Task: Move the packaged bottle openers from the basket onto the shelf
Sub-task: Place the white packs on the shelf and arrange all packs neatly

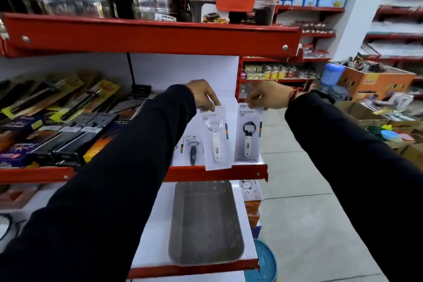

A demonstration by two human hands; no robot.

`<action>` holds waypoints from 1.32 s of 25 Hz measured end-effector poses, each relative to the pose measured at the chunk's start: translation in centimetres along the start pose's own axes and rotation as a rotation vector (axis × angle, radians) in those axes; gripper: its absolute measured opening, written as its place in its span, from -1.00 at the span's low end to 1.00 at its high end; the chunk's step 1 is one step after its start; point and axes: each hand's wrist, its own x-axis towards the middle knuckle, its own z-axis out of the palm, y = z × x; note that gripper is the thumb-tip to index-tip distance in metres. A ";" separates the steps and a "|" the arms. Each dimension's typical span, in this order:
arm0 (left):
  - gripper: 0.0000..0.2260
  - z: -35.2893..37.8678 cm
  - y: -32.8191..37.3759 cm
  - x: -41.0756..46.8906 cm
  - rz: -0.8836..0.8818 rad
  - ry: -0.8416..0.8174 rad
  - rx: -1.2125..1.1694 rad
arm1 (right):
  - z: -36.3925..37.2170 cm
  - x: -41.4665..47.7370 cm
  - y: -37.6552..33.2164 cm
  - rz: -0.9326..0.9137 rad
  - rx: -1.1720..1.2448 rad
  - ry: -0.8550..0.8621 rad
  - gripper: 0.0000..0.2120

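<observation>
My left hand (204, 95) pinches the top of a packaged bottle opener (216, 138) with a white handle, holding it upright over the red-edged shelf (242, 171). At the shelf's right end, my right hand (265, 96) grips the top of a second packaged bottle opener (248, 133) with a dark ring head. A third packaged opener (193, 151) with a dark handle lies flat on the white shelf board, left of the two held ones. The rim of a blue basket (263, 263) shows at the bottom, below the lower shelf.
Boxed kitchen tools (68, 121) fill the shelf's left half. A grey metal tray (204, 222) lies on the shelf below. Above, a red shelf (151, 34) carries clear containers. The tiled aisle floor (304, 213) runs to the right, with cardboard boxes of goods (375, 82) beyond.
</observation>
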 end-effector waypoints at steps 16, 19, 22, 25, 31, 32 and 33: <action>-0.71 5.6 -3.6 7.1 -0.139 -0.265 -0.208 | 7.9 5.8 3.5 0.103 0.066 -0.141 -0.80; -0.74 8.3 -3.9 6.6 -0.112 -0.185 -0.114 | 9.8 5.5 3.3 0.129 0.065 -0.142 -0.78; -0.77 10.3 -4.0 5.8 -0.109 -0.098 -0.109 | 11.3 5.1 2.8 0.195 0.045 -0.143 -0.72; -0.73 11.5 -4.2 4.9 -0.080 -0.039 -0.053 | 12.6 4.5 2.4 0.309 -0.042 -0.160 -0.62; -0.68 9.8 -5.1 1.4 -0.016 0.022 0.031 | 12.0 2.6 0.6 0.276 -0.025 -0.016 -0.55; -0.66 9.4 -5.4 0.7 -0.018 0.021 0.037 | 12.0 2.3 0.1 0.251 -0.018 -0.005 -0.54; -0.65 9.0 -5.7 -0.3 -0.027 0.017 0.046 | 11.9 1.9 -0.8 0.243 -0.022 -0.003 -0.54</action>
